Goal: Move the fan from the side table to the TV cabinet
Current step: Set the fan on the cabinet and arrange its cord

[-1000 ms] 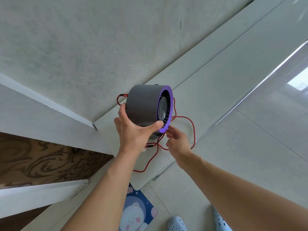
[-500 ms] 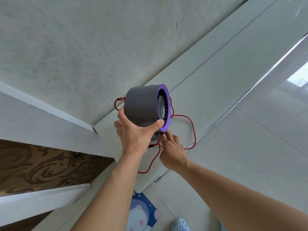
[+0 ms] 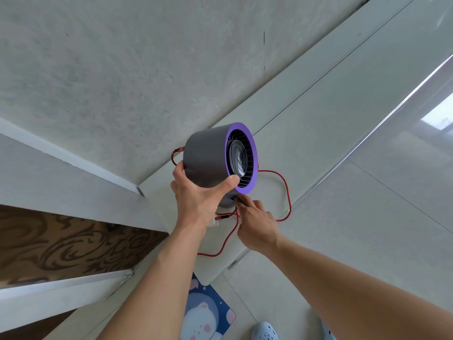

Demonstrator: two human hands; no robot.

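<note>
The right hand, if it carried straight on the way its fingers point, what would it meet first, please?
Most likely the dark base of the fan: the right hand points up-left at it, fingertips at or nearly touching it, red cable beside them. Contact is unclear.

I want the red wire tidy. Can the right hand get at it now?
Probably yes. The right hand sits beside the red wire under the fan, with nothing between them. The left hand holds the fan.
</note>
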